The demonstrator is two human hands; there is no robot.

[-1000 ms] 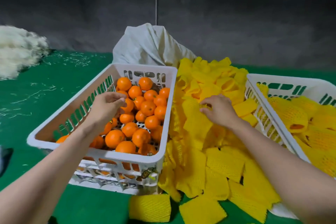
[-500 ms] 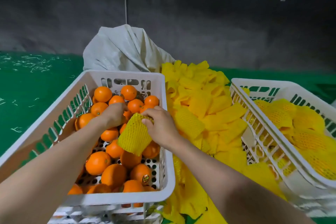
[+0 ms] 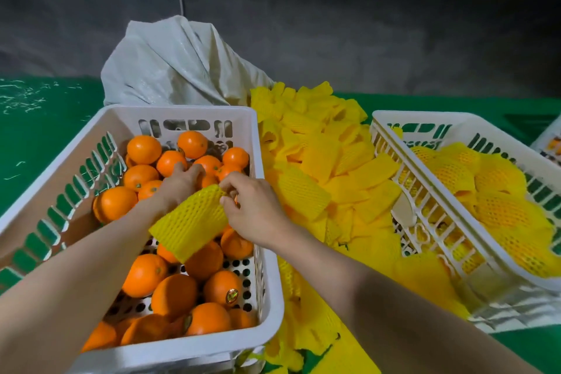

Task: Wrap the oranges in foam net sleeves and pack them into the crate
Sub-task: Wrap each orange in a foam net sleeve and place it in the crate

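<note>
A white slotted crate (image 3: 267, 252) on the left holds several bare oranges (image 3: 142, 275). My left hand (image 3: 180, 184) reaches into it, fingers curled over an orange (image 3: 209, 181) near the back; the grip itself is hidden. My right hand (image 3: 255, 209) pinches the top edge of a yellow foam net sleeve (image 3: 189, 223) that hangs over my left wrist above the oranges. A second white crate (image 3: 425, 200) on the right holds several oranges wrapped in yellow sleeves (image 3: 501, 209).
A big heap of loose yellow sleeves (image 3: 321, 167) lies between the two crates and spills toward me. A grey-white sack (image 3: 176, 64) stands behind the left crate. Green table cover (image 3: 45, 136) lies all around, a dark wall behind.
My right hand took a sleeve from the heap and carried it left over the orange crate. My left hand moved deeper among the oranges. The view came closer.
</note>
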